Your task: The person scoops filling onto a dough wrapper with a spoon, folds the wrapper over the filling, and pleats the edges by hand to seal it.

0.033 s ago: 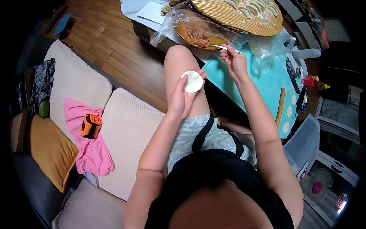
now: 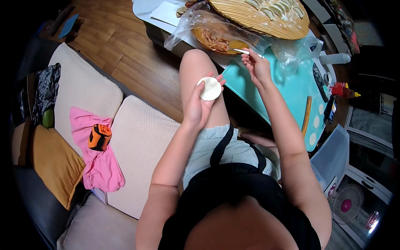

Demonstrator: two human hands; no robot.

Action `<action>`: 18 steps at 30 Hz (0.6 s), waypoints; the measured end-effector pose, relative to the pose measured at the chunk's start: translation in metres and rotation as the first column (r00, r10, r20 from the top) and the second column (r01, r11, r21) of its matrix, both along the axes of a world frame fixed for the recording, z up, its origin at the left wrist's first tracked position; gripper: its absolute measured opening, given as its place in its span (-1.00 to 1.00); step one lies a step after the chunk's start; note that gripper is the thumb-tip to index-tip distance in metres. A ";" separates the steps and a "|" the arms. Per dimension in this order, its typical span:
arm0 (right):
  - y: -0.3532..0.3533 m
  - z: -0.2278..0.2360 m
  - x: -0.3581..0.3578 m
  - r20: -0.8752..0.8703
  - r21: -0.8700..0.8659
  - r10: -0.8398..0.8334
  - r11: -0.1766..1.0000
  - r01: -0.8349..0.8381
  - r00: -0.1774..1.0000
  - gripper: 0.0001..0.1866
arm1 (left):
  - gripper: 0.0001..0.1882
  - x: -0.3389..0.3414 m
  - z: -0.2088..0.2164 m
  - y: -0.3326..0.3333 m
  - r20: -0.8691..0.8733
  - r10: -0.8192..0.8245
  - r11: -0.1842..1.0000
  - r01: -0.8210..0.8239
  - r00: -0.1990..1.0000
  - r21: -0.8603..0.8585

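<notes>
Left hand (image 2: 199, 103) clasps a round white wrapper (image 2: 211, 89) above the thigh (image 2: 196, 66), short of the table's (image 2: 143, 8) near edge; right hand (image 2: 257, 68) pinches a slim utensil (image 2: 238, 50), its far end at the reddish filling (image 2: 213, 40) in that orange bowl (image 2: 239, 45) beside the edge.

differs by barely a trace: shows the round white wrapper (image 2: 211, 89) in the left hand (image 2: 198, 105) and the utensil (image 2: 240, 51) in the right hand (image 2: 258, 68) a hair nearer 12 o'clock than earlier, too little to tell from camera sway.
</notes>
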State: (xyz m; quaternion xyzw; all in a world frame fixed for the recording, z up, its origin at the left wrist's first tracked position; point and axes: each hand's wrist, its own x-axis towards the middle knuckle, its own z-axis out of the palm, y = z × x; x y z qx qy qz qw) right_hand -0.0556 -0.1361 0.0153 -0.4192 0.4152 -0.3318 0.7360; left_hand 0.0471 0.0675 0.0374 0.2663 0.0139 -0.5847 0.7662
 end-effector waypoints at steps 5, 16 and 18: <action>-0.010 0.009 0.001 0.015 0.066 -0.035 0.997 0.034 0.999 -0.73 | -0.50 0.005 -0.002 -0.001 -0.004 0.040 0.999 -0.040 0.999 -0.004; -0.014 0.035 -0.002 0.059 -0.048 -0.022 0.999 0.025 0.998 -0.69 | -0.49 0.013 0.000 -0.014 0.015 0.129 0.992 -0.129 0.992 -0.003; -0.009 0.034 0.000 0.050 -0.055 -0.019 0.998 0.022 0.999 -0.69 | -0.49 0.014 -0.002 -0.018 -0.010 0.136 0.990 -0.136 0.991 -0.020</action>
